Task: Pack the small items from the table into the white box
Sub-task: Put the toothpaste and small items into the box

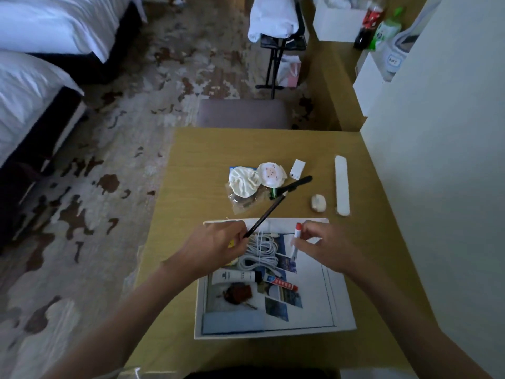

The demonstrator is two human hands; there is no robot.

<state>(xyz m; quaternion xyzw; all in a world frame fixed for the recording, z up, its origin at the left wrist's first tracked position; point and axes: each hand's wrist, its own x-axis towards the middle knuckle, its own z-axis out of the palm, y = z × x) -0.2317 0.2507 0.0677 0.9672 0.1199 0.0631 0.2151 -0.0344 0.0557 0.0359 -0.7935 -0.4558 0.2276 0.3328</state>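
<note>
My left grip [218, 243] is pinching a thin black pencil [266, 214] pointing to 1 o'clock | right grip [318, 242] is holding a red-capped white marker [296, 237] | both are hovering over the open white cardboard box [314, 291] at 6 o'clock on the tan wooden bench [196, 160]

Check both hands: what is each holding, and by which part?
Left hand pinches a dark pencil by its lower end; right hand grips a red-capped tube around its middle.

Over the open white box [338, 310] on the table [191, 160], the left hand [218, 247] pinches a black pencil [266, 214] while the right hand [319, 242] grips a red-capped marker [296, 236].
</note>
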